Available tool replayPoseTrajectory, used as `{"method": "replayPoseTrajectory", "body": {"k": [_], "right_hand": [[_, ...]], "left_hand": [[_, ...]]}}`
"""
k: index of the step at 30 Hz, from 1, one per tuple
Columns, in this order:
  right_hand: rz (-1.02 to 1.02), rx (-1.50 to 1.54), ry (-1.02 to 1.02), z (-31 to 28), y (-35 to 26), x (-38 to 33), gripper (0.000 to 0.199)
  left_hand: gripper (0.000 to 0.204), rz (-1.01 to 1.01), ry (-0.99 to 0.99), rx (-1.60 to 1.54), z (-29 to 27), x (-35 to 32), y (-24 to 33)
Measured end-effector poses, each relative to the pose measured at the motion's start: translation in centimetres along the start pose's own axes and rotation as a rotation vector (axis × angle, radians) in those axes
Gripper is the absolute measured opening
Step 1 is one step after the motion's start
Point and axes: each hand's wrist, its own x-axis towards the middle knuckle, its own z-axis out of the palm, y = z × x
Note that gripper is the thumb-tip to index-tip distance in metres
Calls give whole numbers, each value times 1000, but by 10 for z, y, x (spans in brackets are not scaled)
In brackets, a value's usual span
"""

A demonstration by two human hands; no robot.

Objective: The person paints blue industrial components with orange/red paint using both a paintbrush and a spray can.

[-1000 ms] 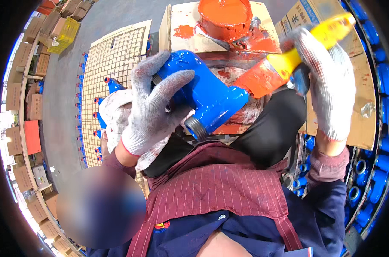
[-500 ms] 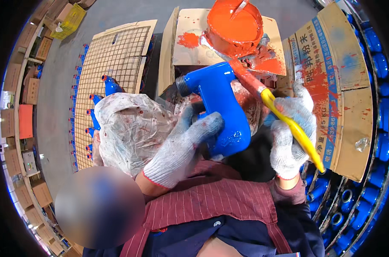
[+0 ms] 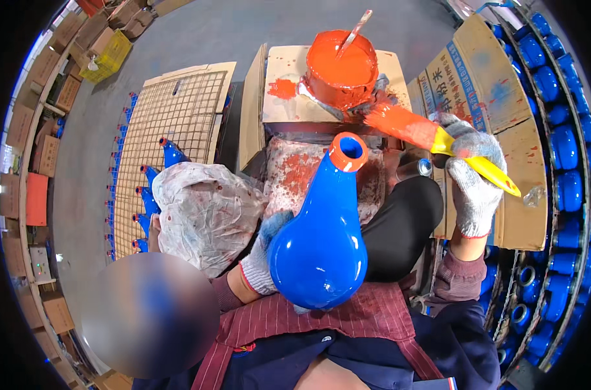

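Note:
My left hand (image 3: pixel 262 257), in a white and blue knit glove, grips a glossy blue bulb-shaped part (image 3: pixel 318 260) from its left side; most of the fingers are hidden behind it. The part's narrow neck points away from me, ending in an open mouth with an orange-red rim (image 3: pixel 348 156). My right hand (image 3: pixel 474 175), also gloved, is closed on the yellow handle of a flat paintbrush (image 3: pixel 406 129). Orange-red paint soaks the bristles, which are apart from the part. Just beyond stands a tub of orange-red paint (image 3: pixel 338 96) with a stick leaning in it.
The tub sits on a paint-spattered cardboard box (image 3: pixel 289 112). On the left, blue parts with orange ends line a mesh-covered board (image 3: pixel 169 97), beside a person's white, stained covering (image 3: pixel 201 214). A cardboard sheet (image 3: pixel 503 117) and racks of blue parts (image 3: pixel 565 146) are on the right.
My left hand has turned the blue part from side-on to its rimmed mouth facing up and away. That rim is now orange-red. The brush has moved off the part to the right.

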Motion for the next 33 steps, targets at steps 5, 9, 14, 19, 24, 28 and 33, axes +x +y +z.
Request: {"method": "replayPoseTrajectory", "body": {"k": [5, 9, 14, 19, 24, 28, 33], "right_hand": [[-219, 13, -252, 16, -29, 22, 23], [3, 207, -1, 9, -18, 28, 21], [362, 239, 135, 38, 46, 69, 10], [192, -81, 92, 80, 159, 86, 15], [131, -612, 63, 108, 181, 92, 32], [260, -647, 226, 79, 182, 85, 31], [725, 70, 407, 30, 184, 65, 18]], "left_hand": [[59, 169, 150, 447, 70, 0, -2], [63, 529, 225, 971, 111, -21, 21], [73, 507, -122, 941, 182, 10, 37], [84, 500, -515, 807, 195, 47, 45], [75, 833, -33, 727, 131, 28, 73], [38, 1227, 280, 1974, 103, 29, 76], [56, 1094, 349, 1878, 135, 40, 43]]}}
